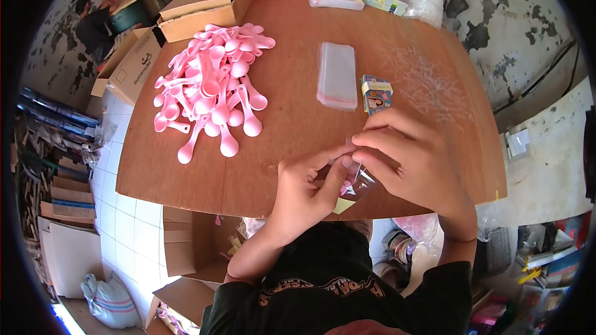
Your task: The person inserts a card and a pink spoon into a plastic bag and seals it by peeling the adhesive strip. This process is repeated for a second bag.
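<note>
Patchy walls (524, 40), white tiled floor (124, 226)

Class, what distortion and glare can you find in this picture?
Head view: strong wide-angle distortion, black corners, edges of the table looking bowed; head view again: small glints on the clear packet at the left hand, and bright, pale floor tiles.

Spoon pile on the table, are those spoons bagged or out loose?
Out loose: the pink spoons lie heaped straight on the tabletop, with no bag around them.
</note>
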Motion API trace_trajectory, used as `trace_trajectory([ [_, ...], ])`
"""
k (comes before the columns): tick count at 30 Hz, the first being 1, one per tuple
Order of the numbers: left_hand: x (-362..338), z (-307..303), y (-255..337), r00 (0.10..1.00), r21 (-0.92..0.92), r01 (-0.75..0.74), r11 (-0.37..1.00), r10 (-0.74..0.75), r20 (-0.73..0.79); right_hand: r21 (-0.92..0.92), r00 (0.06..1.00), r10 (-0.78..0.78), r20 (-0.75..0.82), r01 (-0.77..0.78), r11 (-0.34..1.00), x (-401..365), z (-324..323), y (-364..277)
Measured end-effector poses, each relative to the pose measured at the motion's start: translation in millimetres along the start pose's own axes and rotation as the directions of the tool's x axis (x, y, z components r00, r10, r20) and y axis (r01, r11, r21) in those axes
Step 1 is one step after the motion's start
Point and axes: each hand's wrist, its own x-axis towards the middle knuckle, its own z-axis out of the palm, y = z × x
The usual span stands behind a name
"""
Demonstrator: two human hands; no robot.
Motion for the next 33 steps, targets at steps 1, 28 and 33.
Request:
trace_trajectory([
  [1,0,0,1,0.999,0.105,0.013,0.994,-0.016,0.03,-0.071,0.999,-0.015,0.03,0.017,0.997,-2,0,1],
  [28,-3,-22,-8,0.932,-0.037,-0.282,0.959,0.265,-0.246,-0.207,0.852,0.325,-0.41,-0.434,0.877,33,30,268],
  [33,1,-21,-7,0.93,-0.022,-0.258,0.966,0.242,-0.277,-0.437,0.992,0.057,-0.108,-0.099,0.894,29,62,307],
])
